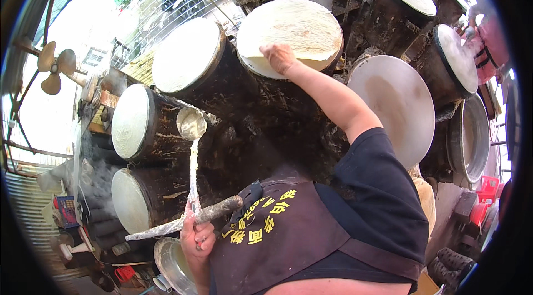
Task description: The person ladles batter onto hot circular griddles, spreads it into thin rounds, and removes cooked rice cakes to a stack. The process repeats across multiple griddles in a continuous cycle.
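My left hand [198,234] grips a batter-coated metal ladle [191,123], its bowl raised, together with a crusted wooden scraper [175,223] lying across the fist. A large metal basin [164,249] is just beside that hand, partly hidden by it. Ahead, my right hand [280,58] pinches the near edge of a thin round flatbread [295,20] on a drum-shaped griddle stove [339,55]. Along that edge the sheet is partly raised, with a paler yellowish surface below. My fingertips are partly hidden by the hand.
Other griddles hold pale batter sheets, including one at left [187,53] and a smaller one [131,120]. A bare round griddle [391,103] stands right. Steam rises at left near the lower griddle [130,201]. A fan [55,68] hangs left; a person in pink [491,45] stands right.
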The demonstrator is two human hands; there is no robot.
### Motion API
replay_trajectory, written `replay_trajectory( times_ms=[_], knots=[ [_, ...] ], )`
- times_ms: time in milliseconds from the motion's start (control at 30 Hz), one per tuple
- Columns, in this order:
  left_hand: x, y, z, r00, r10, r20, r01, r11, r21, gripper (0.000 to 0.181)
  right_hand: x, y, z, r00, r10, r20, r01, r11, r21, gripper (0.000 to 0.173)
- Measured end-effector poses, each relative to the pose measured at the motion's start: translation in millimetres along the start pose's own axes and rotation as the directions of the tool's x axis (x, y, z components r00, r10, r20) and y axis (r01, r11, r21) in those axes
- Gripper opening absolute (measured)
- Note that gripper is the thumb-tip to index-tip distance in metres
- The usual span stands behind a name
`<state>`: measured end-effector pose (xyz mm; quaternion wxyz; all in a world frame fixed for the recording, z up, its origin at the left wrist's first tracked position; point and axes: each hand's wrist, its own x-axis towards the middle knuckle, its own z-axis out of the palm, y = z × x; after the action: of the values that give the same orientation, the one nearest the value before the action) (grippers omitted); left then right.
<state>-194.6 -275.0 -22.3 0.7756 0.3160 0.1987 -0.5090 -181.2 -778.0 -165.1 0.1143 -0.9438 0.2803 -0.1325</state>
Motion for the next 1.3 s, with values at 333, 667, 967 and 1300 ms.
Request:
replay_trajectory(
  times_ms=[333, 667, 967, 1300],
  knots=[
    [2.6, -4.5, -8.1, 1.000, -0.019, 0.018, 0.021, 0.997, -0.078, 0.042, 4.8, 81.8, -89.1, 0.766, 0.437, -0.471, -0.155, 0.837, 0.524, 0.027],
    [8.5, 3.8, -17.1, 0.994, -0.089, 0.067, 0.092, 0.994, -0.055, 0.041, -39.0, 112.2, -193.2, 0.593, 0.239, -0.769, -0.060, 0.965, 0.254, 0.034],
    [-0.7, 36.6, -48.9, 0.969, -0.165, 0.182, 0.152, 0.985, 0.084, 0.042, -115.9, 63.2, -273.4, 0.729, 0.166, -0.663, -0.125, 0.986, 0.110, 0.028],
    [-15.0, 76.8, -81.7, 0.903, -0.353, 0.246, 0.274, 0.912, 0.305, 0.042, -373.4, 45.8, -344.2, 0.644, 0.552, -0.530, -0.219, 0.796, 0.564, 0.034]
  ],
)
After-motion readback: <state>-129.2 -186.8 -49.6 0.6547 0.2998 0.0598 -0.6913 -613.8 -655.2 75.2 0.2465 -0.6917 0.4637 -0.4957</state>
